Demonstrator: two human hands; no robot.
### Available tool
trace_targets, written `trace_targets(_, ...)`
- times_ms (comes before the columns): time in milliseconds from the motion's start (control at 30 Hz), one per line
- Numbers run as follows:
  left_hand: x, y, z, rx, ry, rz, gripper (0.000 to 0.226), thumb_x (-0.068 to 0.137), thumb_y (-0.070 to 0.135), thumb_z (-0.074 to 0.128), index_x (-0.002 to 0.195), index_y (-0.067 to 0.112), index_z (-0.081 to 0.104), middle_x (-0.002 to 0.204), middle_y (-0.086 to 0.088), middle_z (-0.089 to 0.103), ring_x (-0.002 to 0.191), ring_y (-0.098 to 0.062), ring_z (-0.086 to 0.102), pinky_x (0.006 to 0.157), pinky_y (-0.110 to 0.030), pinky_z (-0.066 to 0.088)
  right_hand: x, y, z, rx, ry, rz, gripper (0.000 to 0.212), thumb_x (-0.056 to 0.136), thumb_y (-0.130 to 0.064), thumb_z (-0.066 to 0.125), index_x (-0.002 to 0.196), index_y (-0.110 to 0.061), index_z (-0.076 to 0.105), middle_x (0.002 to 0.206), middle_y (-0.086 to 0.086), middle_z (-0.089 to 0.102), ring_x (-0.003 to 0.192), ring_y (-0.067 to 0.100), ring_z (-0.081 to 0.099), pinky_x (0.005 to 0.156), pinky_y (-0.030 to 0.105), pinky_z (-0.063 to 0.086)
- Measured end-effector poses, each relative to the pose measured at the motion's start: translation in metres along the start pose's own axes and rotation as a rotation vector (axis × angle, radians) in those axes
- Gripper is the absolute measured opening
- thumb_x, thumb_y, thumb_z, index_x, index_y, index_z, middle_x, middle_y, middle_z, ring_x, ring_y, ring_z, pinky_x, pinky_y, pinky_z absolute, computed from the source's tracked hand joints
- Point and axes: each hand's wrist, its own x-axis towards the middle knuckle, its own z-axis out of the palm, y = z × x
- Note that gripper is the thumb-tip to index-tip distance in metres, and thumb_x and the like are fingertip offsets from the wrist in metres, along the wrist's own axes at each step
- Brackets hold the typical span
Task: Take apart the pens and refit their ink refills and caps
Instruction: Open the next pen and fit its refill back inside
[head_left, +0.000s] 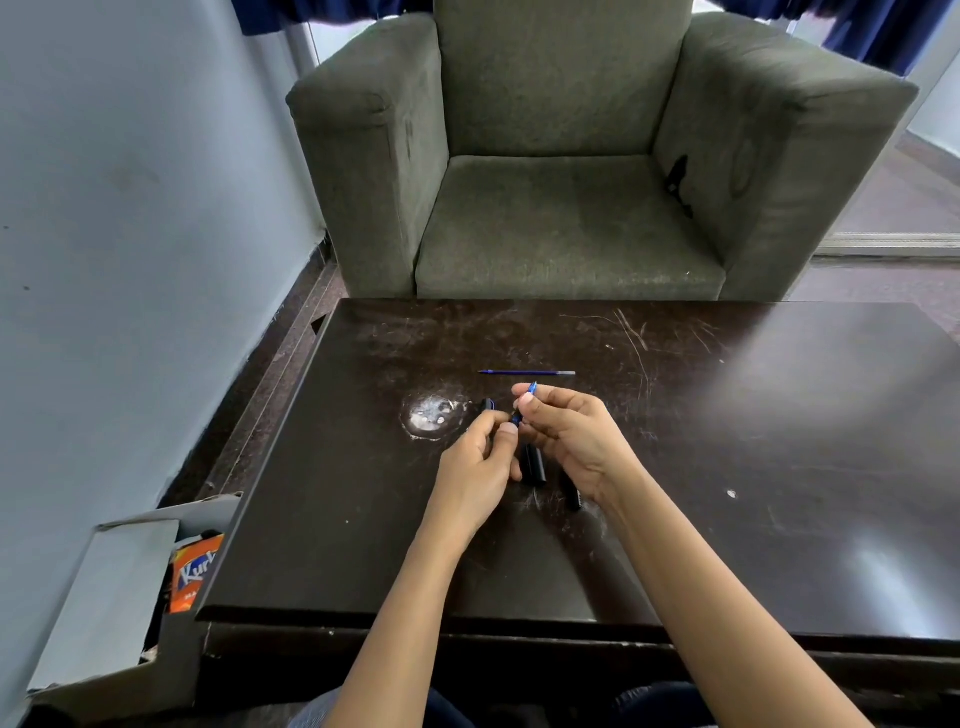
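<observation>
Near the table's (779, 415) middle, the right hand (566, 441) pinches a thin blue pen piece (524, 402); the left hand (480, 467) pinches a small dark cap (488, 404). Both look light, stiff and slippery, best held near their ends.

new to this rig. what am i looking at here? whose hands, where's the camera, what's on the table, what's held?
There is no robot. One wide-angle camera on a person's head looks down at their bare hands. The left hand pinches a small dark pen part; the right hand holds a blue pen piece. On the scratched dark table lie a loose blue ink refill beyond the hands, and two black pen barrels under them. A green armchair stands behind the table.
</observation>
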Motion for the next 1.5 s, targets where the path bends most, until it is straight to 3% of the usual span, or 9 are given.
trace_targets(267,0.0,-0.001,0.001,-0.031,-0.012,-0.011,0.02,0.099,0.031,0.041,0.102,0.034,0.06,0.063,0.009,0.053,0.055,-0.001,0.047,0.058,-0.018,0.039,0.005,-0.005,-0.004,0.241,0.017,0.046,0.025,0.096,0.0,0.046,0.11,-0.006,0.066,0.094,0.006,0.071,0.079,0.014,0.065,0.07,0.026,0.056)
trace_targets(400,0.001,-0.005,-0.002,0.0,-0.011,-0.035,0.024,0.099,0.034,0.04,0.093,0.036,0.063,0.064,0.007,0.059,0.064,-0.005,0.052,0.068,-0.027,0.043,0.01,-0.008,-0.012,0.353,0.272,-0.206,0.022,0.092,0.005,0.052,0.101,-0.008,0.066,0.09,0.004,0.071,0.074,0.01,0.065,0.069,0.02,0.052)
trace_targets(500,0.002,-0.006,-0.003,-0.012,0.026,-0.074,0.025,0.1,0.033,0.039,0.094,0.036,0.062,0.067,0.007,0.062,0.066,-0.008,0.053,0.071,-0.029,0.045,0.01,-0.007,-0.02,-0.074,0.476,-0.372,0.016,0.086,-0.005,0.064,0.099,-0.013,0.071,0.087,0.001,0.073,0.075,0.009,0.067,0.071,0.022,0.053)
trace_targets(600,0.003,-0.005,-0.003,-0.022,0.064,-0.076,0.024,0.1,0.032,0.038,0.097,0.034,0.062,0.068,0.007,0.062,0.062,-0.007,0.051,0.066,-0.027,0.044,0.006,0.0,-0.02,-0.703,0.428,-0.274,0.016,0.081,-0.015,0.071,0.097,-0.017,0.073,0.084,-0.002,0.071,0.071,0.005,0.064,0.07,0.016,0.048)
trace_targets(733,0.004,-0.005,-0.001,-0.024,0.091,-0.073,0.024,0.1,0.031,0.038,0.096,0.034,0.062,0.067,0.007,0.062,0.062,-0.008,0.052,0.066,-0.029,0.045,0.007,0.013,-0.013,-0.997,0.374,-0.092,0.016,0.081,-0.018,0.07,0.097,-0.016,0.071,0.098,0.009,0.068,0.085,0.022,0.067,0.077,0.034,0.056)
trace_targets(1000,0.003,-0.006,-0.002,-0.014,0.104,-0.066,0.025,0.1,0.031,0.038,0.096,0.034,0.062,0.066,0.007,0.062,0.062,-0.009,0.053,0.068,-0.031,0.047,0.002,0.019,0.0,-1.31,0.35,-0.059,0.02,0.089,-0.022,0.063,0.106,-0.011,0.066,0.105,0.011,0.065,0.092,0.028,0.065,0.073,0.035,0.054)
trace_targets(1167,0.003,-0.006,-0.002,-0.037,0.105,-0.071,0.024,0.1,0.031,0.036,0.097,0.033,0.06,0.069,0.005,0.063,0.063,-0.008,0.052,0.066,-0.029,0.044,0.001,0.009,-0.005,-0.988,0.33,-0.22,0.019,0.093,-0.016,0.052,0.097,-0.011,0.071,0.087,0.006,0.072,0.081,0.02,0.069,0.074,0.031,0.055)
trace_targets(1300,0.002,-0.005,0.0,-0.041,0.047,-0.073,0.022,0.099,0.032,0.038,0.105,0.033,0.059,0.068,0.007,0.063,0.06,-0.006,0.051,0.064,-0.029,0.042,-0.006,0.007,-0.001,-0.489,0.099,-0.032,0.012,0.088,-0.021,0.066,0.096,-0.014,0.073,0.088,0.005,0.074,0.086,0.016,0.07,0.079,0.03,0.058)
trace_targets(1500,0.001,-0.002,0.002,-0.095,0.013,-0.084,0.021,0.099,0.033,0.038,0.096,0.039,0.058,0.063,0.009,0.061,0.056,-0.006,0.047,0.06,-0.029,0.038,-0.001,-0.01,0.011,-0.382,0.098,-0.078,0.009,0.088,-0.007,0.063,0.082,-0.008,0.07,0.078,0.01,0.069,0.067,0.011,0.064,0.062,0.019,0.054)
